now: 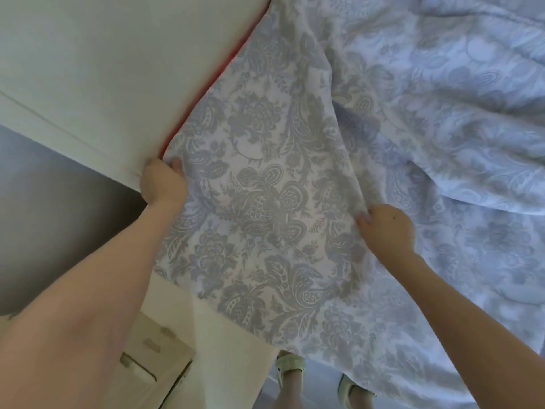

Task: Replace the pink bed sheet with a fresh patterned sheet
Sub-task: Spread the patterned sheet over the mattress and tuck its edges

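Note:
A white sheet with a grey-blue floral pattern (265, 196) lies rumpled over the bed and hangs down past its near edge. My left hand (162, 184) grips the sheet's edge at the bed's corner, against the white headboard. My right hand (386, 228) pinches a raised fold of the same sheet further right. A thin strip of pink-red fabric (188, 113) shows between the headboard and the patterned sheet; the rest of it is hidden.
A white headboard panel (103, 69) fills the upper left, with a grey wall (53, 202) below it. A white bedside unit (159, 358) stands at the lower left. My two feet in pale sandals (290, 370) stand on the floor by the bed.

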The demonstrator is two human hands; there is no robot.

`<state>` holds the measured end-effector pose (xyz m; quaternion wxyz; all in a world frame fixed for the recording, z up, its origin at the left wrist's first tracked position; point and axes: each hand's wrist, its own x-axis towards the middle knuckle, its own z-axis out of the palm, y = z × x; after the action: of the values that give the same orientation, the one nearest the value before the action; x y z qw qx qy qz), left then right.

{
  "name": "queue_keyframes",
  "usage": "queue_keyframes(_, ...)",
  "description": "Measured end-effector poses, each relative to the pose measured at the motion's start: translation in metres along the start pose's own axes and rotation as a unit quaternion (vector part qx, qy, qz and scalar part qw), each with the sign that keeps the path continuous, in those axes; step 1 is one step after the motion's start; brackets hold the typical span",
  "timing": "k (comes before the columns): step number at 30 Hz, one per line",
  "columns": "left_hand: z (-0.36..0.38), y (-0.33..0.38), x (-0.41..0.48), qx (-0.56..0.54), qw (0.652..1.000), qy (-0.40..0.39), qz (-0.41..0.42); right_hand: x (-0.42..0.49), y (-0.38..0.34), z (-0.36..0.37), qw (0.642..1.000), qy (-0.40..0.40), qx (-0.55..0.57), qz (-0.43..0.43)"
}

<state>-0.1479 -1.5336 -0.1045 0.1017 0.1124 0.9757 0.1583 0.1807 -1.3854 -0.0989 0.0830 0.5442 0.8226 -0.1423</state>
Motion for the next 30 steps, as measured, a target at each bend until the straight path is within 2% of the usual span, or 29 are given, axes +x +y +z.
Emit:
queue_keyframes(4,-0.001,0.003,0.019,-0.078,0.997,0.019,-0.020,-0.008,-0.005,0.004,0.998,-0.035,0.046,-0.035)
queue_keyframes(6,-0.005,-0.003,0.022,-0.077,0.997,0.019,-0.007,-0.031,-0.012,0.004,0.992,-0.099,0.049,-0.063)
queue_keyframes(9,-0.017,-0.024,0.009,-0.030,0.999,0.039,-0.012,-0.087,-0.021,0.010,0.972,-0.200,-0.019,-0.125)
queue_keyframes(11,-0.025,-0.041,-0.006,-0.022,0.997,0.053,-0.044,-0.112,-0.021,0.011,0.959,-0.238,-0.055,-0.146)
queue_keyframes(13,-0.032,-0.054,-0.018,-0.053,0.988,0.079,-0.125,-0.115,-0.022,0.003,0.961,-0.249,-0.031,-0.113)
queue_keyframes(15,-0.034,-0.061,-0.023,-0.095,0.965,0.098,-0.222,-0.105,-0.023,-0.009,0.973,-0.218,0.009,-0.070)
queue_keyframes(17,-0.032,-0.060,-0.024,-0.098,0.958,0.066,-0.261,-0.087,-0.027,-0.018,0.991,-0.130,0.010,-0.043)
queue_keyframes(20,-0.029,-0.050,-0.028,0.024,0.979,-0.019,-0.202,-0.053,-0.039,-0.030,0.998,-0.001,0.010,-0.060)
queue_keyframes(22,-0.025,-0.043,-0.028,0.057,0.990,-0.013,-0.127,-0.023,-0.060,-0.038,0.995,0.026,-0.007,-0.092)
queue_keyframes(24,-0.021,-0.036,-0.025,0.042,0.994,-0.041,-0.097,0.010,-0.088,-0.045,0.991,0.029,-0.011,-0.130)
queue_keyframes(26,-0.015,-0.034,-0.017,-0.038,0.985,-0.089,-0.139,0.036,-0.118,-0.050,0.982,0.026,-0.020,-0.188)
queue_keyframes(27,-0.013,-0.033,-0.014,-0.120,0.970,-0.110,-0.183,0.046,-0.132,-0.052,0.973,0.024,-0.034,-0.227)
queue_keyframes(30,0.002,-0.026,-0.011,-0.378,0.872,-0.099,-0.296,0.068,-0.175,-0.050,0.932,-0.002,-0.096,-0.349)
